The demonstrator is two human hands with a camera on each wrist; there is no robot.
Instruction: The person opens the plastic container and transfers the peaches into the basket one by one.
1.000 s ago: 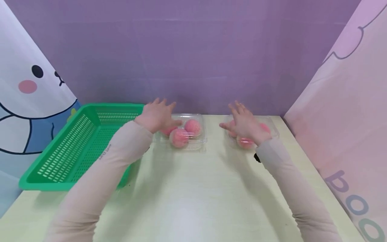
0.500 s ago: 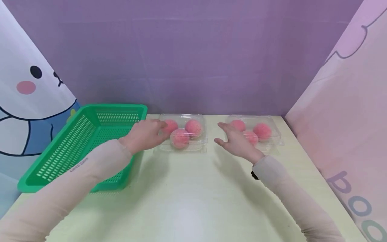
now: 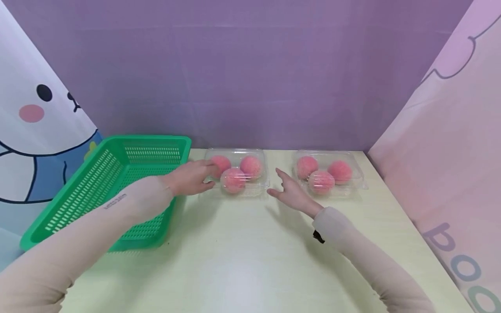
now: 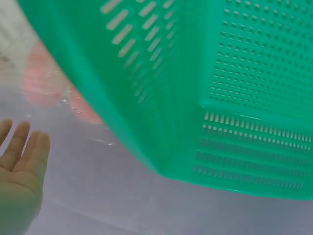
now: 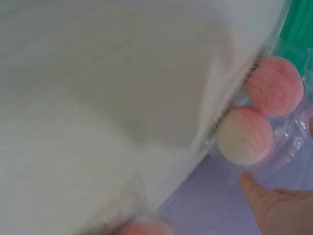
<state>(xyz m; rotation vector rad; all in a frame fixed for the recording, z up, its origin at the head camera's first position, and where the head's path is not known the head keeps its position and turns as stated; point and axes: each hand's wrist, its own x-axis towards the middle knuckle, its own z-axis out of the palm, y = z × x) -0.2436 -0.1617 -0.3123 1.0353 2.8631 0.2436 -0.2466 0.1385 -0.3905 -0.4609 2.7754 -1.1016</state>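
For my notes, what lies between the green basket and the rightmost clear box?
In the head view: the other box of pink balls, the left hand and right hand.

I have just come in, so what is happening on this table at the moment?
A person holds the left hand by the left side of a clear box, and the right hand between it and a second box. Each contains three pink, peach-like balls. Both boxes sit on the table, the first beside a green basket. Neither hand grips anything; light contact is hard to judge.
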